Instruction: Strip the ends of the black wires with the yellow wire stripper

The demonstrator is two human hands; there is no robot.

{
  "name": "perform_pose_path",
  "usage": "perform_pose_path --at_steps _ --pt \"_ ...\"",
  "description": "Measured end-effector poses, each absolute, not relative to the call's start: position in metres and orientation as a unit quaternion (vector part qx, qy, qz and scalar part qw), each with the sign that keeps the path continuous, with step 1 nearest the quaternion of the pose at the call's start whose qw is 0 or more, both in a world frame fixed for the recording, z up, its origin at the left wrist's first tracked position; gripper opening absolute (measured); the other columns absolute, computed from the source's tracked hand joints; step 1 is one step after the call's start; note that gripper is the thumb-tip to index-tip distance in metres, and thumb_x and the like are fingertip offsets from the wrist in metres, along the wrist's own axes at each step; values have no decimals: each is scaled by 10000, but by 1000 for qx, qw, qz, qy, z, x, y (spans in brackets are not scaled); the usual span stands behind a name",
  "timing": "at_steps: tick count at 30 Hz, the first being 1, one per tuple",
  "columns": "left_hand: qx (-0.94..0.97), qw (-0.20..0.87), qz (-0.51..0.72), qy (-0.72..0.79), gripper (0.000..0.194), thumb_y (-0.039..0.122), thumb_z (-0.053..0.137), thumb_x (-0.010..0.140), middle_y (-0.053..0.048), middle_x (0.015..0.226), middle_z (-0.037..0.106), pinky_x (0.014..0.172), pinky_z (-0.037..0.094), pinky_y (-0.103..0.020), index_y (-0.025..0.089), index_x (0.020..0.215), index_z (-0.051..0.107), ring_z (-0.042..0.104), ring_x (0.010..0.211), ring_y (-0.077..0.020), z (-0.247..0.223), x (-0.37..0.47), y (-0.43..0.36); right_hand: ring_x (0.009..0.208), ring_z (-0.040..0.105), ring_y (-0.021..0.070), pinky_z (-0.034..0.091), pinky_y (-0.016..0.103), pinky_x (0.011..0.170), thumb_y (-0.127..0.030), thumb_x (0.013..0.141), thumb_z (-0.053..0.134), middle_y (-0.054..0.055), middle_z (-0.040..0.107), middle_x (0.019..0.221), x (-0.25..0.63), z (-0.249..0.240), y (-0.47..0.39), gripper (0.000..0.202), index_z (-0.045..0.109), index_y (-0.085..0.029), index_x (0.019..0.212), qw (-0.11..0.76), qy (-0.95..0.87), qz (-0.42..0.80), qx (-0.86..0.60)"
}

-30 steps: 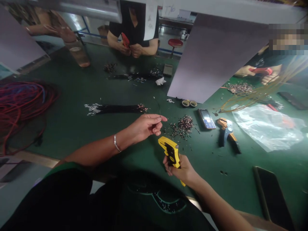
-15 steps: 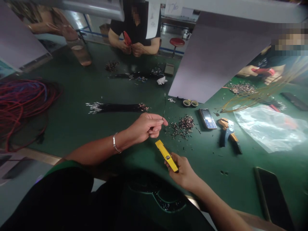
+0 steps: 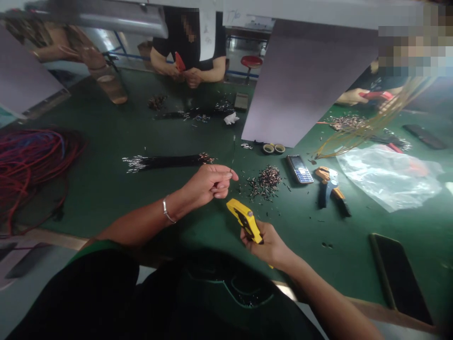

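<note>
Between thumb and forefinger, my left hand (image 3: 212, 183) pinches a thin dark wire (image 3: 233, 153), which stands up with a small pale tip. A yellow hand tool (image 3: 244, 219) is gripped in my right hand (image 3: 265, 243), its head just below and right of my left fingers. Behind my left hand lies a bundle of black wires (image 3: 170, 161) with silvery ends at the left and coppery ends at the right. A pile of small coppery pieces (image 3: 269, 179) is scattered to the right of my left hand.
Red and blue wires (image 3: 35, 160) are coiled at the left. On the right are a keypad phone (image 3: 300, 169), orange-and-black cutters (image 3: 331, 189), a clear plastic bag (image 3: 389, 177) and a dark smartphone (image 3: 401, 276). Tape rolls (image 3: 273, 148) lie near an upright panel (image 3: 304, 80). Two people hold red tools across the table.
The yellow tool has turned in my right hand, so more of its side shows. My left hand still pinches the wire. The whole view has shifted slightly.
</note>
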State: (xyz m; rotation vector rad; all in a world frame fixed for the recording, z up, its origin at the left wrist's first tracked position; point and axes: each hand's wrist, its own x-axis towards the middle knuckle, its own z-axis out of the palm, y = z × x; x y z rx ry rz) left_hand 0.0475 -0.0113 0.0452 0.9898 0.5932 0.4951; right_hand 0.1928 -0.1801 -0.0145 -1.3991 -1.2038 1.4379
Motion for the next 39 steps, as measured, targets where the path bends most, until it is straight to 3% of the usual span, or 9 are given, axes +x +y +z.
perform_pose_path --at_steps 2,5,9,17,23,27,32,35,39 --pt "443 821 232 277 75 154 613 799 45 453 421 434 324 -229 116 754 659 301 382 -32 41 49 -7 432 452 90 379 226 422 -108 551 516 -47 513 550 197 -18 -178 185 560 -168 720 421 -396 641 -505" --pt "433 822 238 283 82 169 618 809 -20 576 586 622 490 -298 101 825 661 505 485 -81 36 51 -1 371 464 96 410 242 380 -99 536 555 -43 533 500 204 -21 -173 157 579 -144 685 474 -328 702 -418" --pt "469 786 268 302 166 226 637 815 -111 798 700 801 516 -375 80 893 653 667 712 -175 35 50 8 371 476 100 441 255 378 -76 548 590 -22 570 494 211 -22 -168 136 619 -114 675 524 -301 729 -323" --pt "567 694 239 374 218 289 626 826 -143 865 723 856 497 -369 84 864 688 673 798 -195 43 38 10 378 462 95 437 255 384 -66 580 560 -22 553 508 214 -15 -167 158 606 -116 722 546 -289 742 -262" --pt "756 460 299 358 209 207 588 816 -72 1059 700 904 443 -291 191 971 728 601 1025 -194 52 27 -2 367 447 98 421 252 372 -75 578 542 -26 538 491 215 -13 -167 173 603 -119 734 548 -282 747 -250" --pt "822 416 264 285 287 182 570 805 -89 1126 668 816 472 -277 207 1055 708 600 992 -195 61 34 -15 375 453 102 420 255 378 -91 599 551 -21 539 504 215 -15 -168 163 600 -119 752 539 -292 755 -235" --pt "891 360 180 208 293 209 556 826 -74 1015 704 753 463 -269 228 1081 699 621 879 -181 54 42 -12 382 456 103 428 259 389 -89 597 541 -18 537 508 215 -13 -169 162 607 -113 743 539 -299 754 -227" --pt "927 281 163 188 198 255 571 833 -44 830 724 780 440 -281 224 931 741 617 812 -178 47 38 0 383 450 100 429 256 391 -88 598 533 -21 535 508 217 -10 -169 167 603 -114 748 545 -297 752 -220" --pt "953 222 111 173 222 261 530 863 -8 726 714 758 421 -244 216 792 735 609 771 -153 47 26 13 392 453 104 429 261 389 -89 605 534 -14 531 512 221 -7 -169 152 604 -110 739 557 -300 745 -212"
